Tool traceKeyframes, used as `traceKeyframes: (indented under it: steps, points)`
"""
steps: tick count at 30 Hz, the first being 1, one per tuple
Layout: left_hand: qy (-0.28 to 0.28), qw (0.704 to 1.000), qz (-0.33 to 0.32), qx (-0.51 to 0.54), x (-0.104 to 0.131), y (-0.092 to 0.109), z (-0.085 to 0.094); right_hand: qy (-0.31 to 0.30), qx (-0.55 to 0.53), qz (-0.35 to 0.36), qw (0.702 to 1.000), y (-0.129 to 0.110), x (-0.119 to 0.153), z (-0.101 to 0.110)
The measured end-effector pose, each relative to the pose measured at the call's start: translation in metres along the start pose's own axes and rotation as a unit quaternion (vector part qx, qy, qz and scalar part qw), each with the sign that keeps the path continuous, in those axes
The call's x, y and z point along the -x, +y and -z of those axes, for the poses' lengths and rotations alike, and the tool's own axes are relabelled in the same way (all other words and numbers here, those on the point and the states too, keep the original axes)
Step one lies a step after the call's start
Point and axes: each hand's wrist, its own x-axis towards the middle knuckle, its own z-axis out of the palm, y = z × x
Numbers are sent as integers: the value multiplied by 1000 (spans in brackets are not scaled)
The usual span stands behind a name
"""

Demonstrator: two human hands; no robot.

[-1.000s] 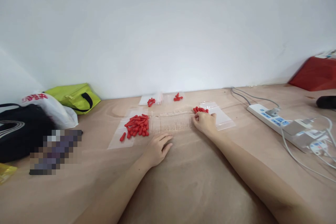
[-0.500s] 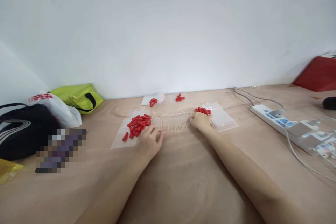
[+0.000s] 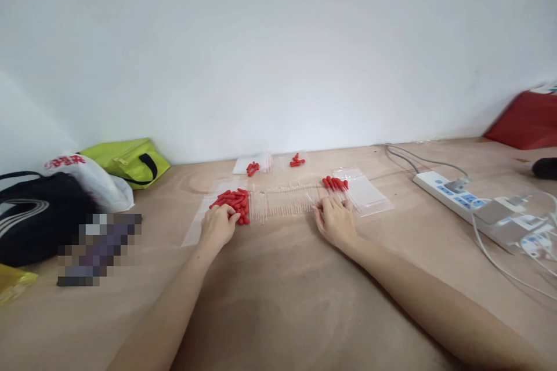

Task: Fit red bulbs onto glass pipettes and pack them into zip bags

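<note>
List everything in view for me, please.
Red pieces: many, red, four piles, centre
Sticks: many, clear, between nearer piles
Sachets: several, clear, by the piles
Power strip: one, white, right
Adapters: several, white, on it
Cables: several, grey, white, right
Red bag: one, red, right
Object: one, black, right edge
Bags: three, lime, white, black, left
Packet: one, yellow, left edge
Pixelated item: one, dark, left
Table: one, brown, below
Wall: one, white, behind
Left hand: one, at left pile
Right hand: one, near right pile
Arms: two, bare, foreground
</note>
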Motion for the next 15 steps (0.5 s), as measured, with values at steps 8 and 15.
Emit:
traceKeyframes:
  steps: [8, 15]
  points:
    - [42, 999, -15, -15, 2, 1, -9, 3, -15, 45, 999, -2, 16, 3]
    - [101, 993, -45, 28, 7, 16, 5, 0, -54, 56, 997, -2, 13, 1]
